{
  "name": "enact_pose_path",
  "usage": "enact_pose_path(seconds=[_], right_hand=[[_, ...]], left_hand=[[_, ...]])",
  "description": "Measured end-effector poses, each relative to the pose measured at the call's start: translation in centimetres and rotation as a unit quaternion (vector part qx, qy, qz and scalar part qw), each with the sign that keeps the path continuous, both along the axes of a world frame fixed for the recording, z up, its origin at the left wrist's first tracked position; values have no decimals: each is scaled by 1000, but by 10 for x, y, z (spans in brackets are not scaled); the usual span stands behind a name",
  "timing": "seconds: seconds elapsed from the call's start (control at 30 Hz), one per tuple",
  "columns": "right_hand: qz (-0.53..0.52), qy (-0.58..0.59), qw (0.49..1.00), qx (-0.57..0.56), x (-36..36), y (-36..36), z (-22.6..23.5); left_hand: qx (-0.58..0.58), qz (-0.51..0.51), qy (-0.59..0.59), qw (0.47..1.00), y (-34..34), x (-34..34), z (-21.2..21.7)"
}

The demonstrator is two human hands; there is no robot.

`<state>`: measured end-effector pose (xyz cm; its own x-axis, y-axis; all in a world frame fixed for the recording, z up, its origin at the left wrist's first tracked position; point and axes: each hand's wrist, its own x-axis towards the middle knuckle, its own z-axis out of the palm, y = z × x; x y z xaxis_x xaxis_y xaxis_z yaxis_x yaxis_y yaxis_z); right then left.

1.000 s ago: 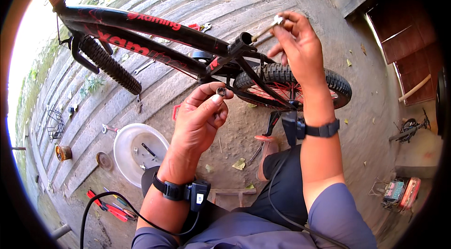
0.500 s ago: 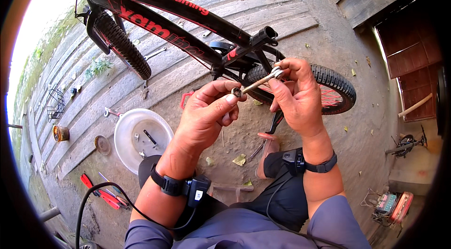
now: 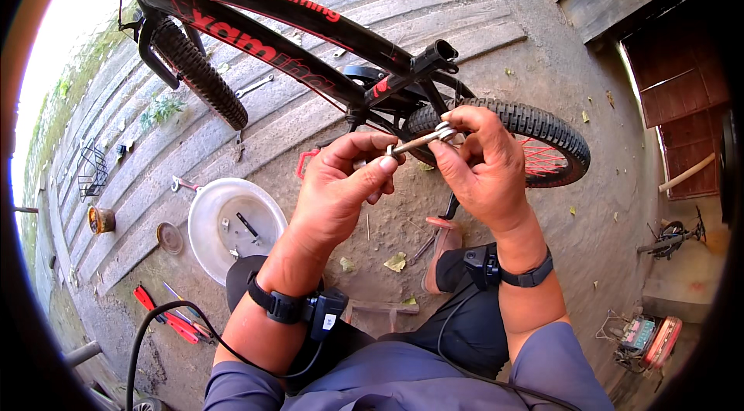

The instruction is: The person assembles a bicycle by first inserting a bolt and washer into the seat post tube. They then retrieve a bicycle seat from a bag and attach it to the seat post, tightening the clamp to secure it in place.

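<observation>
A short metal rod point(image 3: 415, 145) with a round fitting at each end is held between my two hands, just in front of the bicycle's rear part. My left hand point(image 3: 345, 176) pinches its left end between thumb and fingers. The shiny right end sits in the fingertips of my right hand point(image 3: 484, 163), thumb below and index finger above. Behind them stands a black bicycle frame point(image 3: 279, 54) with red lettering, its seat tube point(image 3: 442, 56) bare of a saddle. The rear wheel point(image 3: 554, 136) is partly hidden by my right hand.
On the ground to my left lies a white basin point(image 3: 263, 256) with small parts inside. Around it are a wrench point(image 3: 184, 184), a rusty tin point(image 3: 101, 219), a round lid point(image 3: 169, 238) and red-handled tools point(image 3: 182, 327). Another wrench point(image 3: 256, 85) rests near the front wheel point(image 3: 194, 70).
The rod has turned, so the ring-like fitting on its left end now shows more edge-on. My right hand has shifted slightly left and down, closer to my left hand.
</observation>
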<state>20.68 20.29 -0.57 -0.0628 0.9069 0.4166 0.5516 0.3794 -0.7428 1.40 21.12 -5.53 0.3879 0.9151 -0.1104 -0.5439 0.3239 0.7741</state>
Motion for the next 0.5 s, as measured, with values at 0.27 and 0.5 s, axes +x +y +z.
enact_pose_path(seconds=[0.27, 0.5], right_hand=[[18, -28, 999, 27, -2, 1, -4], [72, -40, 997, -3, -5, -2, -12]], left_hand=[[17, 63, 63, 996, -3, 5, 1], [8, 47, 63, 997, -7, 8, 6]])
